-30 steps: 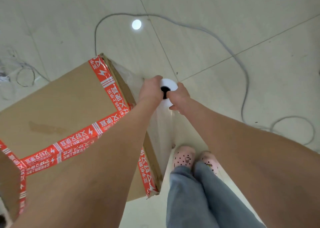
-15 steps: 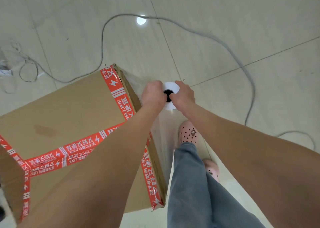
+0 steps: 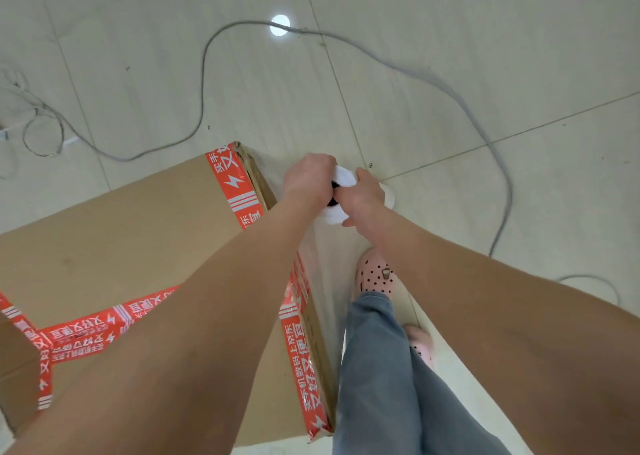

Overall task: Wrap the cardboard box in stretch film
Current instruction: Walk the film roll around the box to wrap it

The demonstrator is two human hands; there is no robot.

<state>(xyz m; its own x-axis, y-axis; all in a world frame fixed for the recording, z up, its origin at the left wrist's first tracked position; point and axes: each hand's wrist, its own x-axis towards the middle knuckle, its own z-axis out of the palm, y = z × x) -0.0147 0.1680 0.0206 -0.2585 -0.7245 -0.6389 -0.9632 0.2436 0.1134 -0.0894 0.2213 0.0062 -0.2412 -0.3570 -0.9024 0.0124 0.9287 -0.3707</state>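
Note:
A large cardboard box (image 3: 121, 246) sealed with red printed tape stands on the floor to my left. A white roll of stretch film (image 3: 341, 177) stands upright just past the box's far right corner. My left hand (image 3: 308, 181) grips the roll's top from the left and my right hand (image 3: 363, 200) grips it from the right. A clear sheet of film (image 3: 329, 274) runs from the roll down along the box's right side. The roll's lower part is hidden behind my hands and the film.
A grey cable (image 3: 450, 91) loops across the pale tiled floor (image 3: 450, 39) beyond the box and to the right. More tangled wire (image 3: 38, 132) lies at the far left. My legs in blue jeans (image 3: 377, 368) and pink clogs (image 3: 375, 276) stand right beside the box.
I have stepped forward along the box's right side; one foot moved ahead. Both hands carried the roll toward the box's far corner, and my right hand closed further over its top.

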